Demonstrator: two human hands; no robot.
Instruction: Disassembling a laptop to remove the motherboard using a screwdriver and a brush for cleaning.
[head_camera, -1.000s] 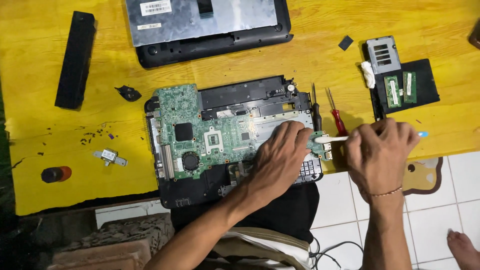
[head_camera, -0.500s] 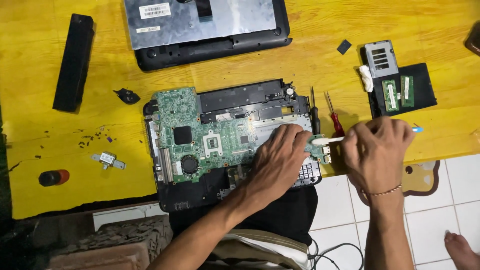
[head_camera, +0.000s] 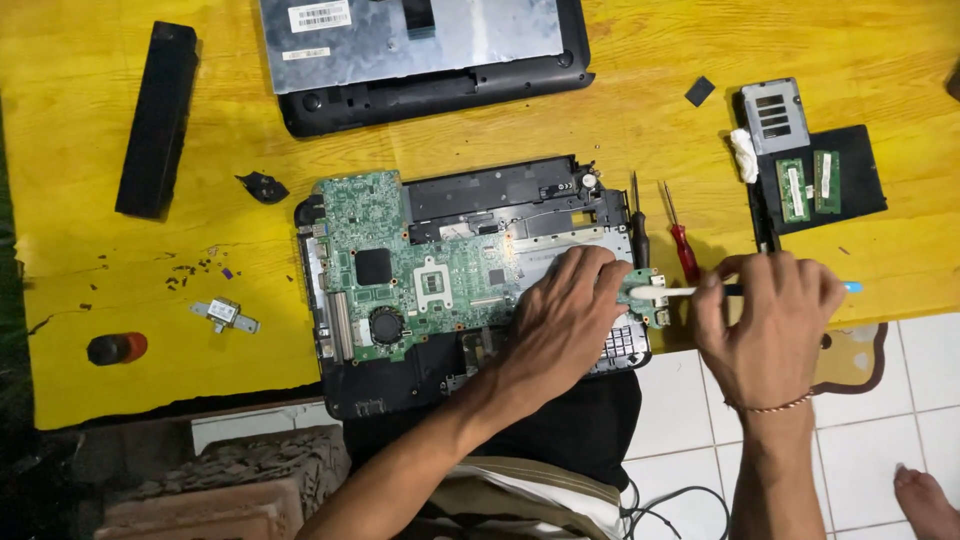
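Your left hand (head_camera: 560, 315) lies flat on the opened laptop base (head_camera: 470, 285), palm down over the right end of the green motherboard (head_camera: 420, 270), fingers spread and closed on nothing, fingertips touching a small green board (head_camera: 648, 298) at the base's 3 o'clock edge. Your right hand (head_camera: 770, 325) sits just off that edge, its grip closed around a white brush (head_camera: 665, 292), which runs level from your fingers toward 9 o'clock; its pale head lies on the small board, right beside your left fingertips, and a blue tip pokes out at 3 o'clock of your fist. Two screwdrivers, one black (head_camera: 638, 225) and one red (head_camera: 682, 240), lie on the yellow worktop (head_camera: 120, 280) just at 12 o'clock of the brush. Further toward 1 o'clock rests a black cover with two memory sticks (head_camera: 808, 185). A black battery (head_camera: 157, 118) lies well apart at 10 o'clock.
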